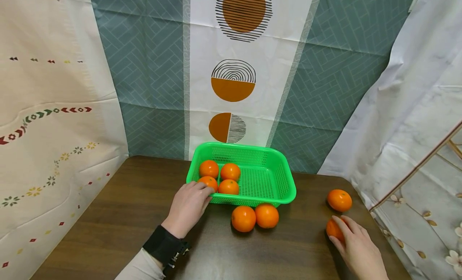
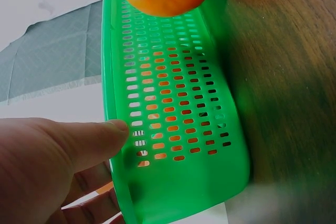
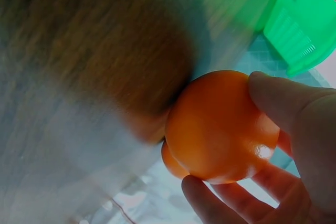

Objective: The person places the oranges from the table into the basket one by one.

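Observation:
A green plastic basket (image 1: 265, 197) with perforated walls holds several oranges (image 1: 230, 172) at its left end. My left hand (image 1: 191, 205) grips the basket's front-left rim. In the left wrist view its thumb (image 2: 107, 135) lies on the outer side of the rim, with the fingers partly hidden behind the wall. On the right side of the table, my right hand (image 1: 359, 246) holds an orange (image 3: 220, 127) between thumb and fingers, close over the wood. Another orange (image 1: 339, 200) lies just beyond that hand.
Two oranges (image 1: 243, 219) sit side by side in front of the basket on the dark wooden table (image 1: 144, 199). Patterned cloth (image 1: 155, 71) hangs behind the table, with more cloth along the left and right sides.

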{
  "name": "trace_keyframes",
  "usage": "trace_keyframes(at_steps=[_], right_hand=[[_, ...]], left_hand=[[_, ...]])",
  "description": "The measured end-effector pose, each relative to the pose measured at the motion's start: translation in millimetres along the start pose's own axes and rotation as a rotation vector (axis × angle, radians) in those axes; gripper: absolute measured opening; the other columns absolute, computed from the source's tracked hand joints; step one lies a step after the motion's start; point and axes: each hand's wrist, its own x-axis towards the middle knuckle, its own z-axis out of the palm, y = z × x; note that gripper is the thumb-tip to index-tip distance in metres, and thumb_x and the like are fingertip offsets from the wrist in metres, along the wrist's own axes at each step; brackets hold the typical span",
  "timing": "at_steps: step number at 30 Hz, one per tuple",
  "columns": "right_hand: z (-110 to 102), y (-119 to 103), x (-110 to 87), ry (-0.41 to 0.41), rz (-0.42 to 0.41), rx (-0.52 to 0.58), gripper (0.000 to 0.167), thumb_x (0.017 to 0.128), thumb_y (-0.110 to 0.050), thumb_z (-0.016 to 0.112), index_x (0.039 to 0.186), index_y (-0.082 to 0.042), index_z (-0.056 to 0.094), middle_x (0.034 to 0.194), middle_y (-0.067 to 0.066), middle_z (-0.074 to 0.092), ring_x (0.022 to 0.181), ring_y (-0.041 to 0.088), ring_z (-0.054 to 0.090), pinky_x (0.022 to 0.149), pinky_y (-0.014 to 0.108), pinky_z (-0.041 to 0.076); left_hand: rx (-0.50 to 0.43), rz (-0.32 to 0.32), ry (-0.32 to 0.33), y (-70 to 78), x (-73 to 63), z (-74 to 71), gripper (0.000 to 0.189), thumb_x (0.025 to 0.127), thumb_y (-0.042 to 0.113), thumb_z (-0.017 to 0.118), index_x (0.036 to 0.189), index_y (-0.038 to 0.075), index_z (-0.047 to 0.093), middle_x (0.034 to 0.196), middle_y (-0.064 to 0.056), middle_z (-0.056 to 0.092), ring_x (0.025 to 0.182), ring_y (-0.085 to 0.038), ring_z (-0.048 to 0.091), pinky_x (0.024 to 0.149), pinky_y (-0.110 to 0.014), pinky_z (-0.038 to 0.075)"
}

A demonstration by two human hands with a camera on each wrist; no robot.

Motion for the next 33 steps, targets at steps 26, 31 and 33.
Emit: trace_keyframes(at_steps=[26, 31, 33], right_hand=[[-3.4, -12.7, 12.0, 0.054, -0.059, 0.009, 0.063, 0.075, -0.019, 0.102, 0.131, -0.006, 0.075, 0.131, 0.024, 0.068, 0.114, 0.051, 0.064, 0.082, 0.072, 0.056], [-7.8, -19.4, 18.4, 0.095, -0.087, 0.023, 0.066, 0.074, -0.017, 0.102, 0.132, -0.006, 0.074, 0.132, 0.024, 0.068, 0.114, 0.051, 0.064, 0.082, 0.072, 0.056], [-9.8, -23.3, 21.3, 0.107, -0.094, 0.027, 0.066, 0.074, -0.018, 0.102, 0.133, -0.006, 0.073, 0.132, 0.024, 0.068, 0.113, 0.051, 0.064, 0.080, 0.072, 0.056]], left_hand=[[-0.011, 0.001, -0.002, -0.9, -0.2, 1.0, 0.020, 0.090, 0.014, 0.095, 0.105, 0.015, 0.083, 0.100, -0.001, 0.075, 0.089, -0.027, 0.066, 0.081, -0.041, 0.057], [-0.013, 0.002, 0.000, -0.4, -0.3, 0.0, 0.020, 0.089, 0.014, 0.095, 0.105, 0.015, 0.082, 0.099, -0.001, 0.075, 0.088, -0.027, 0.066, 0.080, -0.041, 0.057], [-0.015, 0.002, 0.000, -0.5, -0.5, -0.1, 0.020, 0.089, 0.014, 0.095, 0.105, 0.015, 0.082, 0.099, -0.001, 0.074, 0.088, -0.027, 0.066, 0.080, -0.042, 0.057]])
